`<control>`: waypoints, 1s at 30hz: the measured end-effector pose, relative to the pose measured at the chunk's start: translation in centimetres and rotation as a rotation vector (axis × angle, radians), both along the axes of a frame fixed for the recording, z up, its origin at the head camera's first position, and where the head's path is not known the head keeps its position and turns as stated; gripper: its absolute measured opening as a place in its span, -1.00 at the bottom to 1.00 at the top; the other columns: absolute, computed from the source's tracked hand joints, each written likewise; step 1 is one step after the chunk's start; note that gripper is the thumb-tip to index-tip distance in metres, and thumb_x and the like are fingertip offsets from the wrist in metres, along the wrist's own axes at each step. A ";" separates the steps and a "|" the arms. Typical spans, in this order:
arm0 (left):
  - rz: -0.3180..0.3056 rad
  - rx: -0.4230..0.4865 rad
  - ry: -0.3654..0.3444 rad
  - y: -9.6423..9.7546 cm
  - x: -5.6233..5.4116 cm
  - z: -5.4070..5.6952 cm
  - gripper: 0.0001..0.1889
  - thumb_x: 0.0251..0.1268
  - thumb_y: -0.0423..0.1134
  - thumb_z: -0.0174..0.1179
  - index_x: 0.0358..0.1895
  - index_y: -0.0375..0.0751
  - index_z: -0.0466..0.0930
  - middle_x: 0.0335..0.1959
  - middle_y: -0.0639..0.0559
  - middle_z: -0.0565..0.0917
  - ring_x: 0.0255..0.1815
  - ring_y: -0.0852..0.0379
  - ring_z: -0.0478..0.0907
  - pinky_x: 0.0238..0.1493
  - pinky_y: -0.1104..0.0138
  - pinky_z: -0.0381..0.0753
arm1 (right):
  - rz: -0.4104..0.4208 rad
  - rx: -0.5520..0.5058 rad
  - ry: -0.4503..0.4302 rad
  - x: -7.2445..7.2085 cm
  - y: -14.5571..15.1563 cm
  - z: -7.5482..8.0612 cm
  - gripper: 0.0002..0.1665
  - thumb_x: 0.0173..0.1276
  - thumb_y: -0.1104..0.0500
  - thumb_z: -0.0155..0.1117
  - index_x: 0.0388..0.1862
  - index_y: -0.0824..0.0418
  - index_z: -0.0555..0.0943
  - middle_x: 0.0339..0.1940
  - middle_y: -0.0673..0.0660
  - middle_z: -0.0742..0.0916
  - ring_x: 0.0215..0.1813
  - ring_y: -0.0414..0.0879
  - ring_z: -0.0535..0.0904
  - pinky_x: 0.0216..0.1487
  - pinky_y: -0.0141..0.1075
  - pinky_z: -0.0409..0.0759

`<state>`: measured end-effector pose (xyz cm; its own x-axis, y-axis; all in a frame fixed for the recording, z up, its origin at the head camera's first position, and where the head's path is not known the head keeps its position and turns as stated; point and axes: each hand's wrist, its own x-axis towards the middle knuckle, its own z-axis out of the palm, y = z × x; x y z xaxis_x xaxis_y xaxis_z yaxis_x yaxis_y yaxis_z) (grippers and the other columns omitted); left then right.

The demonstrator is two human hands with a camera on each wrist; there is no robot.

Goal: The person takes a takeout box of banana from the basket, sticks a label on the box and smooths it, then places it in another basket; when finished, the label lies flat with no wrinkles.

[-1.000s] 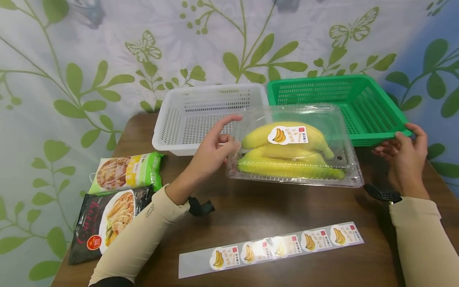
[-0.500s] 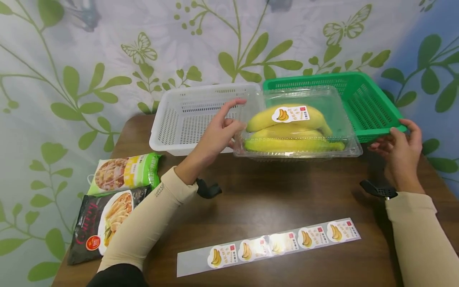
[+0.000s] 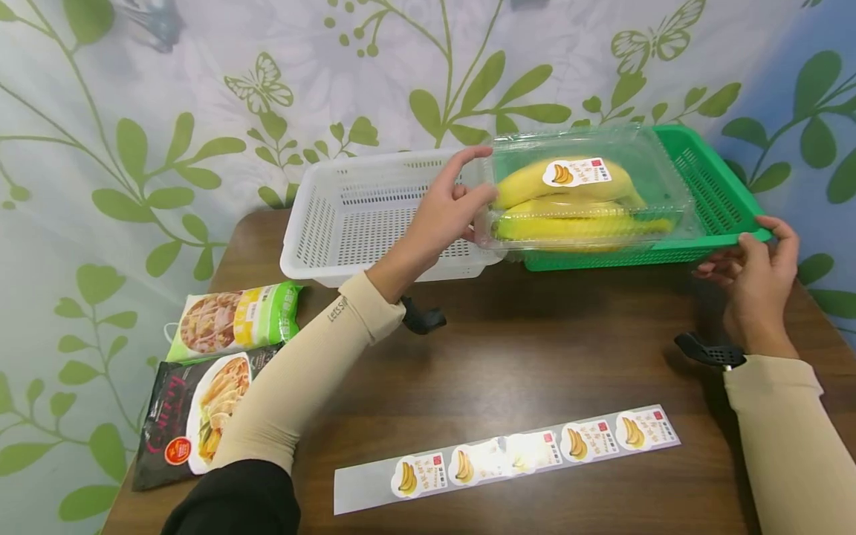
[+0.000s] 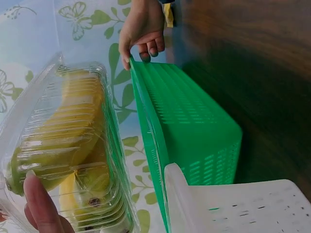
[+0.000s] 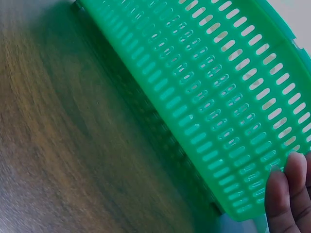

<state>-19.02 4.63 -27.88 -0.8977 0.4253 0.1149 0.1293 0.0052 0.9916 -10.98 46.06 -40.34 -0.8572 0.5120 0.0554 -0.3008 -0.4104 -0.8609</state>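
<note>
My left hand [image 3: 449, 204] grips the left end of a clear plastic clamshell box [image 3: 658, 167] with bananas [image 3: 568, 215] inside and a banana label [image 3: 576, 172] on its lid. The box is held over the green basket [image 3: 725, 189], hiding much of its opening. In the left wrist view the clamshell [image 4: 73, 141] is above the basket's rim, apart from it, with my fingers [image 4: 43, 201] at its near end. My right hand [image 3: 759, 286] pinches the green basket's front right corner. The right wrist view shows its fingers [image 5: 279, 194] by the basket's slotted wall [image 5: 194, 97].
A white basket [image 3: 321, 253] stands left of the green one, against it. Two food packets, one green [image 3: 230, 319] and one black [image 3: 170, 423], lie at the table's left. A strip of banana stickers [image 3: 364, 490] lies on the brown table [image 3: 535, 357] in front.
My left hand has carried the clamshell of bananas back and to the right, from in front of the baskets to over the green one. The right hand stays at the green basket's corner.
</note>
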 end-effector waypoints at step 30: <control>0.024 -0.263 -0.141 8.6 -5.2 -2.1 -0.41 0.46 -0.10 0.20 0.44 0.47 0.22 -0.60 -0.14 0.58 -0.55 -0.13 0.64 -0.32 0.17 0.74 | -0.061 0.170 -0.069 -0.7 0.0 -0.5 -0.61 0.61 0.23 -0.02 0.34 0.06 0.26 -0.38 0.20 0.63 -0.62 -0.03 0.58 -0.54 -0.33 0.64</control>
